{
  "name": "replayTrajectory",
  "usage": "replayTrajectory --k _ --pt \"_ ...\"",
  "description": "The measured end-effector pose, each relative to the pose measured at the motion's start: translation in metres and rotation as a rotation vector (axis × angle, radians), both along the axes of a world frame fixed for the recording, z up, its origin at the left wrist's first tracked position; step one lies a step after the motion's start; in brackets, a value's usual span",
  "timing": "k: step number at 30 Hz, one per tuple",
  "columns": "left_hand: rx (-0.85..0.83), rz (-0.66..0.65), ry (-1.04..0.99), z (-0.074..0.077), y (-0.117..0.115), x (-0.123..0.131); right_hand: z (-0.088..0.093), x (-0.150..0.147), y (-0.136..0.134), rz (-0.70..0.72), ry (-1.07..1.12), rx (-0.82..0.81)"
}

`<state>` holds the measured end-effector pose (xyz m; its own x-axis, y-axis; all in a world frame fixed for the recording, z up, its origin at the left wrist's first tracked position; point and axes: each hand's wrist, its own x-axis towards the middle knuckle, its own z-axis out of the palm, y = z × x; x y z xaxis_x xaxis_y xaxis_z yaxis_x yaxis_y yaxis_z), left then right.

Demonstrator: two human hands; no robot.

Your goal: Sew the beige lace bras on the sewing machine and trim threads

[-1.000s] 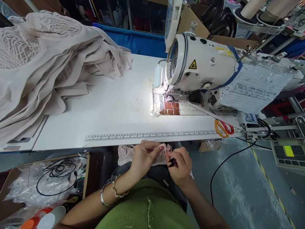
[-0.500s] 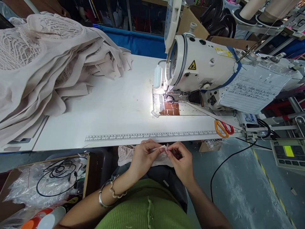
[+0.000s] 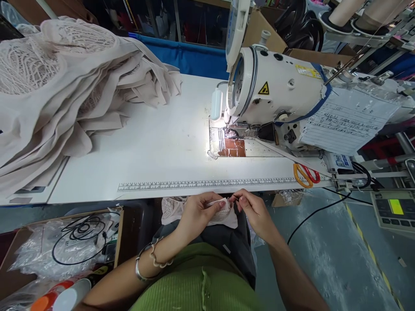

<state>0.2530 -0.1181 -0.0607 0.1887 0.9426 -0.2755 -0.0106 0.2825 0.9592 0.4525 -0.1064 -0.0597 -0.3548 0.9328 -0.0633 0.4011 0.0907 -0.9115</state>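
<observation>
A beige lace garment piece point(image 3: 171, 209) lies across my lap, just below the table's front edge. My left hand point(image 3: 197, 216) pinches its upper edge between thumb and fingers. Close by on the right, my right hand point(image 3: 253, 211) is closed at the fabric's edge, thumb and fingertips together. A small dark thing seems to show at those fingertips, too small to name. The right part of the lace piece hangs over my dark-clothed lap.
A white sewing machine point(image 3: 275, 86) stands on the white table point(image 3: 155, 142), its lamp lit. Stacked beige lace pieces point(image 3: 65, 95) cover the left. Orange-and-red-handled scissors point(image 3: 303, 175) lie at the right front, near a printed ruler strip point(image 3: 194, 185). An open box point(image 3: 118, 237) sits below left.
My right hand has drawn slightly away to the right from my left fingertips, and its fingers have turned. More of the lace piece shows between the hands. My left hand keeps its pinch.
</observation>
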Motion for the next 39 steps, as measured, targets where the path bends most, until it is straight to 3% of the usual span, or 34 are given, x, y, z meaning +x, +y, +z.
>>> replayTrajectory --k 8,39 --pt "0.039 -0.015 -0.015 -0.001 0.002 0.0 0.004 -0.006 0.001 0.103 0.064 -0.127" --pt "0.032 -0.006 -0.034 -0.004 -0.001 -0.003 -0.002 -0.01 0.003 0.065 0.147 -0.248"
